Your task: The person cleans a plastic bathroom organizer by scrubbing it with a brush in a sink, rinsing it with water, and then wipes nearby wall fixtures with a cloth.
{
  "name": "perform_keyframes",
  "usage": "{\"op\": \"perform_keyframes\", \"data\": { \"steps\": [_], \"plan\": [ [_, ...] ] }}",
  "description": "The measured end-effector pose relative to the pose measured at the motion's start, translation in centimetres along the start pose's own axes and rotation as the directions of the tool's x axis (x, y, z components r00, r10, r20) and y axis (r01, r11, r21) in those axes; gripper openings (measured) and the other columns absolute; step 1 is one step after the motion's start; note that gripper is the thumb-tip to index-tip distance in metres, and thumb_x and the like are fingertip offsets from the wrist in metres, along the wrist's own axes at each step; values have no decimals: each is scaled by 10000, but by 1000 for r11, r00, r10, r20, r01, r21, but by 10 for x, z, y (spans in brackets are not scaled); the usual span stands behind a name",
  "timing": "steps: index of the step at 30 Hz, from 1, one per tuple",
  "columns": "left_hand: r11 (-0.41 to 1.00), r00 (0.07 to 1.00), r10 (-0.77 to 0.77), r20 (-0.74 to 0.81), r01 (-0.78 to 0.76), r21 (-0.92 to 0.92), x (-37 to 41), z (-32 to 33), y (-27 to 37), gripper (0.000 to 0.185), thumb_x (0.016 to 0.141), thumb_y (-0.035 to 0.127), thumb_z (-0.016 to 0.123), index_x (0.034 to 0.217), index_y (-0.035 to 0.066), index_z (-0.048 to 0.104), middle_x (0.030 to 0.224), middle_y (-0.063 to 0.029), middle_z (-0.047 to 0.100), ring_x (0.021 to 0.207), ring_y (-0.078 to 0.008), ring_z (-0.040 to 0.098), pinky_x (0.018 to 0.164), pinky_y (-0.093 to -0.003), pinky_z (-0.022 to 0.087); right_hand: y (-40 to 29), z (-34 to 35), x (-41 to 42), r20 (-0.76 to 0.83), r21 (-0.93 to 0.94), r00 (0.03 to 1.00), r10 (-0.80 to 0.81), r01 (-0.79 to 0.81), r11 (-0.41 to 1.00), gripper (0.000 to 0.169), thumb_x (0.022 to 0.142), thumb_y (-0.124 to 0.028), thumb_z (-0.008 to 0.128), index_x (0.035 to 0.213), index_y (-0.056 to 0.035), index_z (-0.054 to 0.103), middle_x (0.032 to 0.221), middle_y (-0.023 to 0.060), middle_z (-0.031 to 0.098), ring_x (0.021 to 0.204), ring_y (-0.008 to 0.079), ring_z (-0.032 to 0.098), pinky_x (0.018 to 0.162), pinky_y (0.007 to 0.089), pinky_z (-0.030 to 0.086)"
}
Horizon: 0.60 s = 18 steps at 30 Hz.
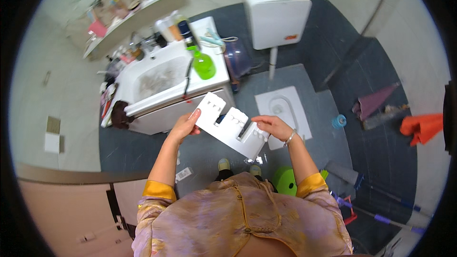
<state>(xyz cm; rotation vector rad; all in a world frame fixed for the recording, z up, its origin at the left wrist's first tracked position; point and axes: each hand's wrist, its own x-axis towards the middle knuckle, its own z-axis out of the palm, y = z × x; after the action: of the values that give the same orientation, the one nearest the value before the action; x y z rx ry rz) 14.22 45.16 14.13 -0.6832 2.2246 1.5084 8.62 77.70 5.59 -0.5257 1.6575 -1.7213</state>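
A white plastic rack-like piece (228, 128), with raised blocks, small hooks and open slots, is held out over the floor, tilted down to the right. My left hand (185, 126) grips its left end, the thumb on its face. At its right end, my right hand (273, 127), with a bracelet at the wrist, has its fingers on the upper edge. Beyond the piece, a green spray bottle (204, 66) stands on the white washbasin counter (218, 57), near a dark strap that hangs over the front edge.
A squat toilet (285, 109) lies beyond my right hand, below a white cistern (280, 21). A green stool (285, 181) is close by my right side. A shelf (135, 14) crowded with toiletries hangs above the basin. Mops and an orange cloth (421, 127) are at the right.
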Motion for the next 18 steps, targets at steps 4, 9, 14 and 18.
{"op": "perform_keyframes", "data": {
  "steps": [4, 9, 14, 18],
  "plan": [
    [993, 997, 72, -13, -70, 99, -13, -61, -31, 607, 806, 490, 585, 1140, -11, 505, 847, -70, 606, 701, -134, 566, 608, -244, 473, -11, 51, 43, 52, 47, 998, -20, 17, 999, 328, 880, -240, 532, 1157, -67, 558, 915, 7, 605, 721, 71, 547, 547, 208, 456],
    [944, 925, 133, -355, -227, -239, -50, -127, -60, 764, 777, 321, 672, 1371, 103, 244, 1075, -130, 529, 855, -157, 531, 626, -271, 441, -21, 140, 105, 213, 194, 977, 23, -66, 979, 313, 895, -222, 498, 1159, -59, 545, 893, 9, 595, 731, 81, 558, 529, 217, 484],
    [674, 760, 242, -603, -579, -458, -70, -222, -96, 910, 760, 89, 668, 1397, 21, 22, 1255, -169, 415, 1085, -237, 492, 886, -332, 418, -45, 275, 191, 262, 346, 965, 6, -100, 933, 325, 912, -189, 465, 1207, -54, 487, 947, 42, 591, 769, 113, 588, 567, 255, 526],
    [828, 614, 401, -680, -560, -17, -70, -297, -157, 872, 686, 173, 723, 1362, -4, 201, 1315, -196, 301, 1201, -291, 359, 979, -379, 333, -62, 372, 243, 342, 429, 940, -13, -143, 892, 374, 926, -230, 452, 1248, -39, 432, 1027, 73, 577, 829, 141, 599, 591, 278, 540]
  ]
}}
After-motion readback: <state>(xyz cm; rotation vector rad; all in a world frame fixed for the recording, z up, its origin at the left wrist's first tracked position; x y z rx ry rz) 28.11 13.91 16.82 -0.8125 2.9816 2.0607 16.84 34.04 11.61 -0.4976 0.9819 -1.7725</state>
